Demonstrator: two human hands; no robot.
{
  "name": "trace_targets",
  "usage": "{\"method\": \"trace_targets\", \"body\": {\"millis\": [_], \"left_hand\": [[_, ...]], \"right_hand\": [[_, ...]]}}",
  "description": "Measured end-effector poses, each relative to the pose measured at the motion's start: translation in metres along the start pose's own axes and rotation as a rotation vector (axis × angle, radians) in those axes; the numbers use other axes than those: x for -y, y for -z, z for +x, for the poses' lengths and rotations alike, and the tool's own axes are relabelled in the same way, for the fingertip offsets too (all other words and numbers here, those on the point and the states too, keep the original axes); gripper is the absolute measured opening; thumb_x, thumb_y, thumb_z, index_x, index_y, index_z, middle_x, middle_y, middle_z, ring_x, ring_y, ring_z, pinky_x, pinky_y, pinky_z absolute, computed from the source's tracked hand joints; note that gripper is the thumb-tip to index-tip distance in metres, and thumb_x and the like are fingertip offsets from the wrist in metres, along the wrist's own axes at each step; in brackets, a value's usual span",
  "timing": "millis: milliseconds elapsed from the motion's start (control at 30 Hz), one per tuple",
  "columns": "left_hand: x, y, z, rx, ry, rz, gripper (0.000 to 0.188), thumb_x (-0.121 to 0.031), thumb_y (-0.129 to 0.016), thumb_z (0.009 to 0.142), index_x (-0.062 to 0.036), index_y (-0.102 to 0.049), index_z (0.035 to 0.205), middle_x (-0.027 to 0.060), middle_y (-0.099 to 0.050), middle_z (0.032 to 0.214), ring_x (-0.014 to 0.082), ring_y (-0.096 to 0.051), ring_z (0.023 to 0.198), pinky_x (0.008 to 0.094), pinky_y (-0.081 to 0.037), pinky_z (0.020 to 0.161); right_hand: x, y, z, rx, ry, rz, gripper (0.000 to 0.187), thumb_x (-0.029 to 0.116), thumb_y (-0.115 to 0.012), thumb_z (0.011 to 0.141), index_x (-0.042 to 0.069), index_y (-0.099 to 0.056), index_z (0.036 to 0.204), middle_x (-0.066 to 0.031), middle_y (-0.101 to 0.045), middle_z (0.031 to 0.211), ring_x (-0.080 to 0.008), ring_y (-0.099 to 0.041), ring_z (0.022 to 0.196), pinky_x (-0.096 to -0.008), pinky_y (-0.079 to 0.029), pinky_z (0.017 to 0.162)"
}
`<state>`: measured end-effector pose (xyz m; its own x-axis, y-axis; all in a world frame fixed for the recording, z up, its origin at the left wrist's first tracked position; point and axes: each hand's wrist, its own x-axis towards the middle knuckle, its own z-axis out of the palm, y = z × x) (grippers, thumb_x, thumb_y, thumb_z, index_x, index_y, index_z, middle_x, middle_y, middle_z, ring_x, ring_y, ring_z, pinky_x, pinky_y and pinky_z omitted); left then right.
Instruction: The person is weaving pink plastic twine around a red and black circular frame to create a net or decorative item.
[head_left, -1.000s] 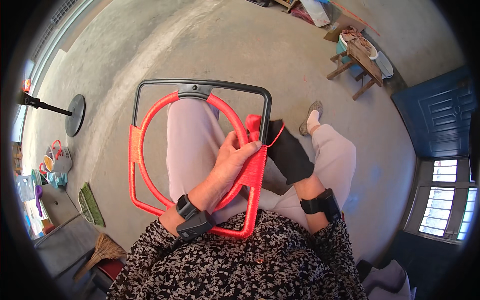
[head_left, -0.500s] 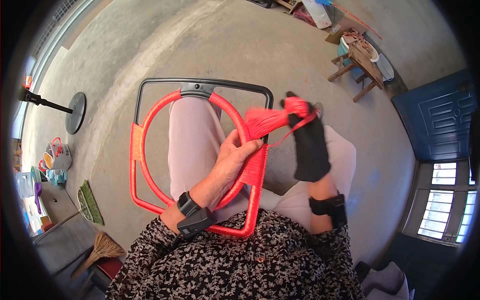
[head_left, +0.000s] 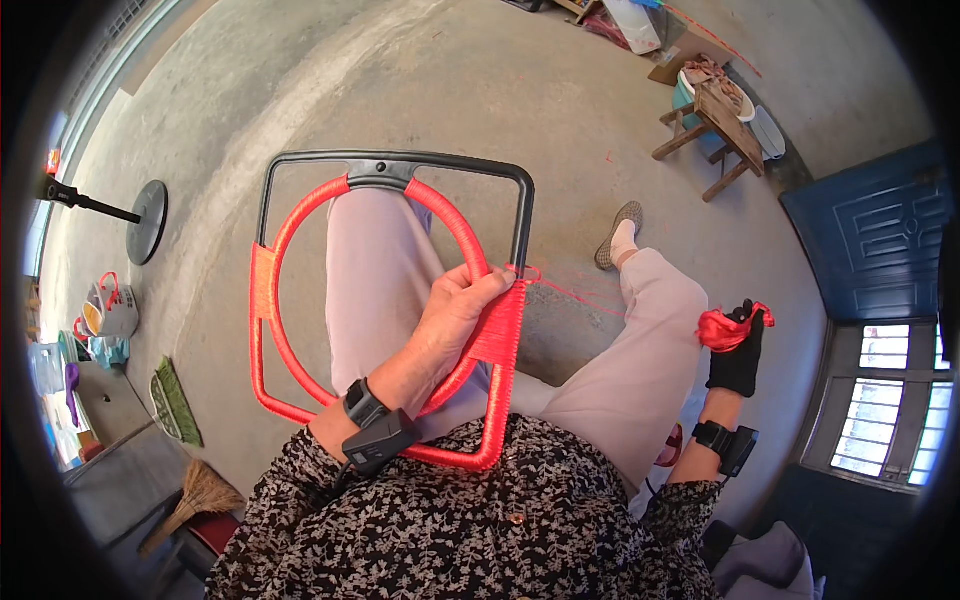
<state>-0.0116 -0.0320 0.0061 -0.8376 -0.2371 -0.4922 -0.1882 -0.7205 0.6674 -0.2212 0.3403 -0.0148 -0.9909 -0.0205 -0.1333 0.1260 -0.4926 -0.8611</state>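
Concrete floor: pail by wall, contents seemingly orange cord.

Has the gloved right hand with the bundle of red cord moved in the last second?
Yes. The right hand swung out to the person's right, away from the frame on the lap, pulling the red cord taut from the frame's right bar.
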Motion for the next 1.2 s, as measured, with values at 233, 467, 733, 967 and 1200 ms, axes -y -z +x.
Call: {"method": "trace_targets", "body": {"millis": [233, 467, 733, 967, 1200], "left_hand": [[0.000, -0.003, -0.002, -0.022, -0.073, 0.054, 0.016, -0.019, -0.066, 0.086, -0.0048, -0.061, 0.091, 0.0022, -0.063, 0.079, 0.0089, -0.059, 0.065, 0.0233, -0.049, 0.058], [-0.005, -0.008, -0.004, -0.011, -0.144, -0.035, 0.015, -0.012, -0.064, 0.087, -0.0043, -0.060, 0.099, 0.0048, -0.066, 0.087, 0.0110, -0.063, 0.073, 0.0268, -0.054, 0.065], [-0.001, -0.001, -0.002, 0.080, 0.017, -0.178, 0.011, -0.013, -0.063, 0.088, -0.0046, -0.061, 0.094, 0.0066, -0.067, 0.080, 0.0135, -0.064, 0.066, 0.0270, -0.055, 0.059], [0.005, 0.004, 0.004, 0.106, -0.008, -0.158, 0.007, -0.011, -0.063, 0.087, -0.0052, -0.061, 0.088, 0.0071, -0.066, 0.078, 0.0138, -0.064, 0.065, 0.0266, -0.054, 0.058], [0.009, -0.003, 0.006, 0.010, -0.191, -0.006, 0.044, -0.005, -0.062, 0.084, -0.0025, -0.043, 0.124, 0.0070, -0.064, 0.086, 0.0149, -0.064, 0.070, 0.0278, -0.054, 0.062]], "right_hand": [[-0.065, -0.157, -0.071, 0.634, -0.330, -0.457, 0.037, 0.013, -0.051, 0.089, -0.003, -0.051, 0.122, -0.0100, -0.062, 0.100, -0.0125, -0.058, 0.069, -0.0251, -0.047, 0.065], [-0.098, -0.186, -0.097, 0.751, -0.575, -0.560, 0.012, 0.014, -0.056, 0.086, 0.002, -0.056, 0.088, -0.0048, -0.057, 0.075, -0.0116, -0.054, 0.061, -0.0276, -0.043, 0.058], [-0.100, -0.161, -0.093, 0.561, -0.619, -0.450, 0.014, 0.016, -0.059, 0.086, 0.004, -0.055, 0.082, -0.0030, -0.053, 0.069, -0.0108, -0.046, 0.053, -0.0285, -0.042, 0.053], [-0.091, -0.135, -0.019, 0.304, -0.525, -0.058, 0.045, 0.027, -0.055, 0.090, 0.000, -0.044, 0.125, -0.0125, -0.056, 0.114, -0.0250, -0.057, 0.099, -0.0393, -0.049, 0.083], [-0.082, -0.253, -0.070, 0.684, 0.642, -1.155, 0.054, 0.000, -0.056, 0.079, 0.009, -0.041, 0.130, -0.0137, -0.055, 0.117, -0.0355, -0.064, 0.085, -0.0415, -0.053, 0.076]]}}
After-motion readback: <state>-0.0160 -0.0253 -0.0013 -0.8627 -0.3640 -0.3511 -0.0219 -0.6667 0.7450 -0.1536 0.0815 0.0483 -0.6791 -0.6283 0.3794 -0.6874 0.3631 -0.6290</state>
